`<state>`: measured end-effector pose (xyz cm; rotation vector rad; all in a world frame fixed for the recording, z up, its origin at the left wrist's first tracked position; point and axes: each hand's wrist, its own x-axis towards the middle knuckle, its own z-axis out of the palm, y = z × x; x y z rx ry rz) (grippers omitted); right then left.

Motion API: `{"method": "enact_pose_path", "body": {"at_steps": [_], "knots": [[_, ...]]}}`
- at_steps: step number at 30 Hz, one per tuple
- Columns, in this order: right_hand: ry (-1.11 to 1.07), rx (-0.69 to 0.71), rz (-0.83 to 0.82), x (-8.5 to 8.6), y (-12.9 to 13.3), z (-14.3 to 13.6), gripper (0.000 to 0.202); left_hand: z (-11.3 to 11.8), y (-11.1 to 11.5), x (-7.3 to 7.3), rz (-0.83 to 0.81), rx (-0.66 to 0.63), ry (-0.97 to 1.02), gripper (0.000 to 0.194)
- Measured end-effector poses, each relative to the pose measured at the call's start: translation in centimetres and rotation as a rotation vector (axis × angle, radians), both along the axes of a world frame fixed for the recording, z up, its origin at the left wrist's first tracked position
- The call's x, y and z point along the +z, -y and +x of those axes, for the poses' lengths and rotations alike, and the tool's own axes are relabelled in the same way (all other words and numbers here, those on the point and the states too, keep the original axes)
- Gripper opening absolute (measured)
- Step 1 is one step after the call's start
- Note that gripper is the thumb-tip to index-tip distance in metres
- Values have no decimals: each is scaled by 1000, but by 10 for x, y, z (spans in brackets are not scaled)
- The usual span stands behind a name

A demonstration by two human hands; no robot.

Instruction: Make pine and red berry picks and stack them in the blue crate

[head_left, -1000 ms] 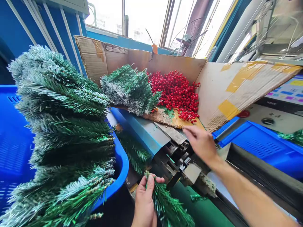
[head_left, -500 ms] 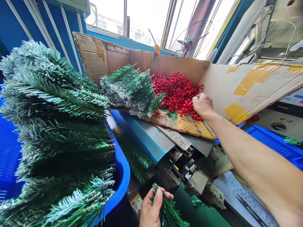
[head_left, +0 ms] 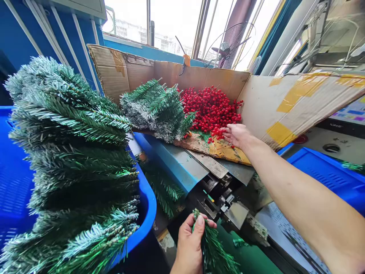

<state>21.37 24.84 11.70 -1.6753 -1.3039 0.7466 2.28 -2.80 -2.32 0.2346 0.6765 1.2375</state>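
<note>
My left hand (head_left: 192, 239) is closed on green artificial pine sprigs (head_left: 218, 249), their stem ends poking up past the thumb and the needles hanging down to the right. At the front of the red berry pile (head_left: 209, 108), my right hand (head_left: 236, 134) has its fingertips together on a sprig of red berries (head_left: 217, 133). The stem inside those fingers is hidden. Beside the pile lies a heap of frosted pine sprigs (head_left: 159, 110), on the same cardboard (head_left: 225, 150).
Frosted pine branches (head_left: 76, 152) are stacked high in a blue crate (head_left: 149, 213) on the left. Below the cardboard is a machine with metal jaws (head_left: 225, 205). Cardboard walls (head_left: 262, 102) surround the berries. Another blue crate (head_left: 327, 171) stands right.
My right hand has drawn back slightly left and down from the berry pile, its fingers now pointing left with berries at their tips. The left hand has shifted right and up with its pine sprigs.
</note>
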Motion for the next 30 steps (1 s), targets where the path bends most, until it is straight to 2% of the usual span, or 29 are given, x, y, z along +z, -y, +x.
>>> {"method": "enact_pose_path", "body": {"at_steps": [5,9,11,14,17,19,21,23,26,30], "knots": [[317,-9,135,-12,8,19,28,0,1,3,-16,-4,0,31],[607,157,115,-21,29,39,6,-1,3,2,-20,15,6,31],[712,246,122,-22,42,47,7,-2,3,4,-18,39,1,31],[824,281,182,-25,72,47,12,-4,2,13,-25,74,-26,32],[854,296,288,-39,121,25,11,-4,0,20,-30,108,-36,36],[811,391,345,-57,164,-1,15,-3,-1,22,-20,150,-19,36],[644,541,410,-78,207,-30,21,-1,-2,21,0,187,13,33],[492,534,424,-98,244,-54,21,2,-1,19,22,211,48,28],[407,455,450,-117,276,-77,24,5,5,19,28,210,40,23],[403,402,462,-130,295,-82,29,7,14,21,2,204,-41,25]]}}
